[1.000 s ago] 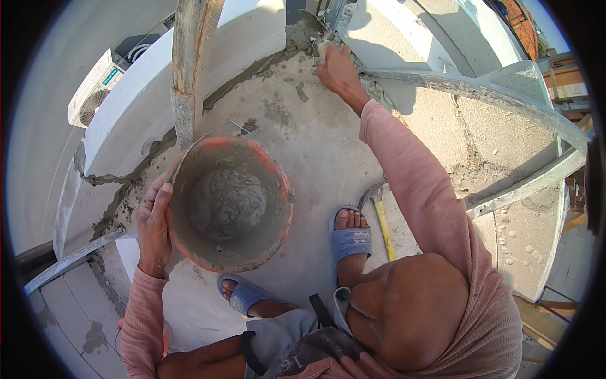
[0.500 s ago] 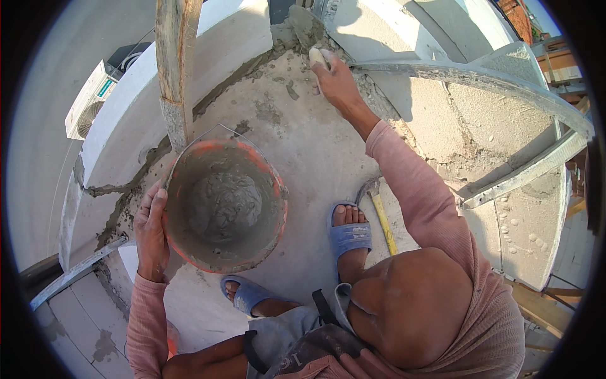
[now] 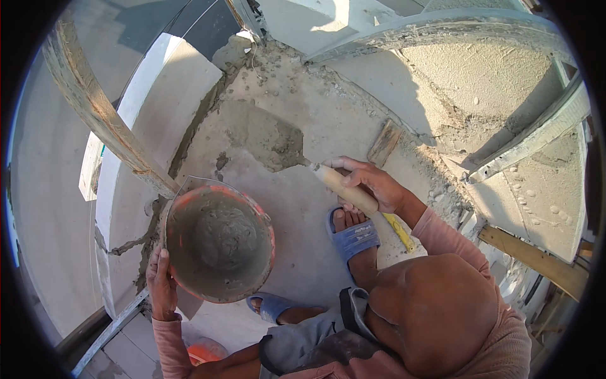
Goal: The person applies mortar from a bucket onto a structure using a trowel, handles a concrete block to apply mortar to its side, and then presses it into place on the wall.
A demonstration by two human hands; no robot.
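Grasping the trowel (image 3: 278, 142) by its pale wooden handle in the right grip (image 3: 379, 186), now drawn back from the far corner (image 3: 246, 47) to near the right sandal (image 3: 361, 239). Showing its mortar-smeared blade, pointing away over the concrete floor (image 3: 297, 211) beyond the bucket (image 3: 254, 207). Still clasping the bucket's orange rim in the left grip (image 3: 163, 284), with wet mortar (image 3: 230, 237) inside. Reduced to a yellow handle in sight: the hammer (image 3: 399, 234). Newly visible near the right wall: a wood block (image 3: 385, 144).

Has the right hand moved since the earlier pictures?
Yes, toward the right sandal: the right hand, earlier by the left end of the curved grey strip, is now well clear.
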